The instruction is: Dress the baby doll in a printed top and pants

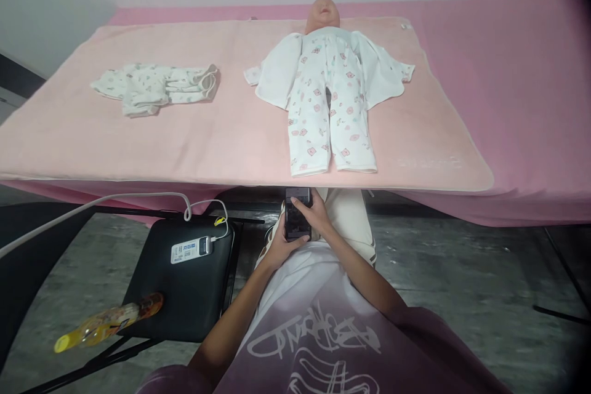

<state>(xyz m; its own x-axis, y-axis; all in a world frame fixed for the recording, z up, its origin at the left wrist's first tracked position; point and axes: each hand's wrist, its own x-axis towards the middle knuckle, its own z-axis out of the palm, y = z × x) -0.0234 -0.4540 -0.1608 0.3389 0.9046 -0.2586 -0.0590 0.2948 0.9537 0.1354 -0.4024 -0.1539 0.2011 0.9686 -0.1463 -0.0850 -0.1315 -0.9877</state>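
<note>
A dark smartphone [298,221] rests upright in my lap, just below the table's front edge. Wrapped around its lower left side is my left hand [281,247], its thumb along the bottom of the screen. My right hand [317,212] holds the upper right side, with its thumb over the screen. Beyond the phone, a baby doll [324,14] lies on its back on the table. White printed baby pants [332,111] lie over the doll, and a white baby top [279,71] spreads out on both sides of it. Neither hand touches the clothes.
A peach mat [221,148] covers much of the pink tablecloth [508,86]. Folded baby clothes [152,86] lie at its left. On a black stool [184,301] to my left are a white power bank [189,250] with a cable and a yellow-capped bottle [108,323].
</note>
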